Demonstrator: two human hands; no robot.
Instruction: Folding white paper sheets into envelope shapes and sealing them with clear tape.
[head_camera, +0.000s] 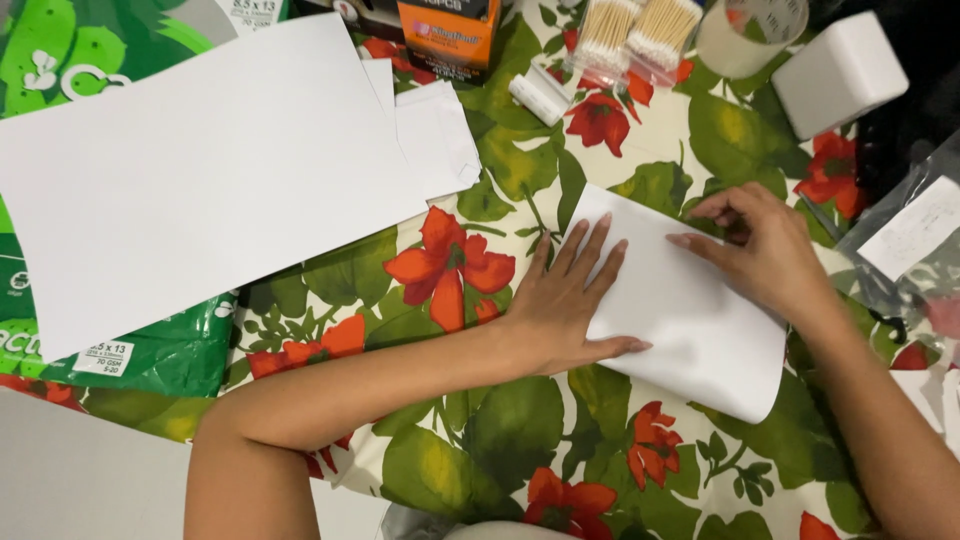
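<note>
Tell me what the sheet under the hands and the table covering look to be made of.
White sheet: thin matte paper, judging by its curling lower edge and soft fold. Table covering: probably vinyl or oilcloth, since the printed flowers and leaves show a faint sheen; coated fabric is possible. Left hand and right hand press the sheet flat.

Far left, a big white sheet lies over a green paper ream pack, and smaller white slips peek out at its right edge. The table wears a floral cloth, red blooms on green leaves. Along the far edge there's an orange box, a small white roll just right of it, then two packs of cotton swabs, a clear cup and a white block. At the right edge lies a clear plastic bag with a white slip inside.
</note>
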